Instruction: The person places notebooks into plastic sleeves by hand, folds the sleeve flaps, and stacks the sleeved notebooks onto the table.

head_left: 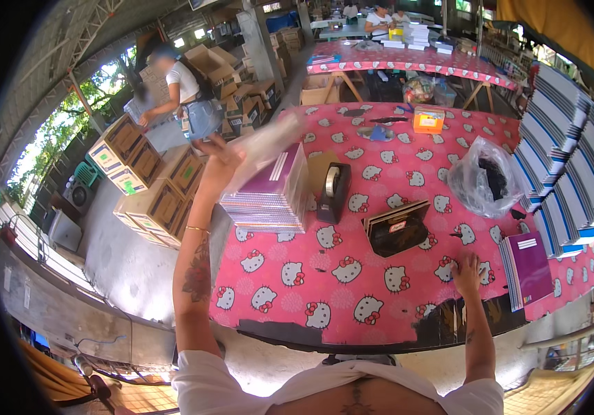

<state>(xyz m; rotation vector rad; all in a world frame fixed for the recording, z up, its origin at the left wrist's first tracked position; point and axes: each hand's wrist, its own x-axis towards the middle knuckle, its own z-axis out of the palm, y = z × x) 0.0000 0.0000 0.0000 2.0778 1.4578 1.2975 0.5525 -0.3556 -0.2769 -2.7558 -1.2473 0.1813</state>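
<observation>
My left hand point(225, 168) reaches out to the far left, closed on a translucent plastic bag point(272, 144) that is smeared by motion. Whether anything is inside the bag, I cannot tell. Just under it stands a tall stack of purple spiral notebooks point(269, 200) at the table's left edge. My right hand point(468, 274) rests on the pink cat-print tablecloth point(338, 297), fingers apart and nothing in them. To its right lies a smaller pile of purple notebooks point(533, 268).
A black tape dispenser point(333, 194) and a dark open-topped box point(397, 229) stand mid-table. Beyond are a clear plastic bag point(485, 178), an orange box point(429, 120) and tall notebook stacks point(559, 145). Cardboard cartons point(127, 152) and a person point(190, 93) are at the left.
</observation>
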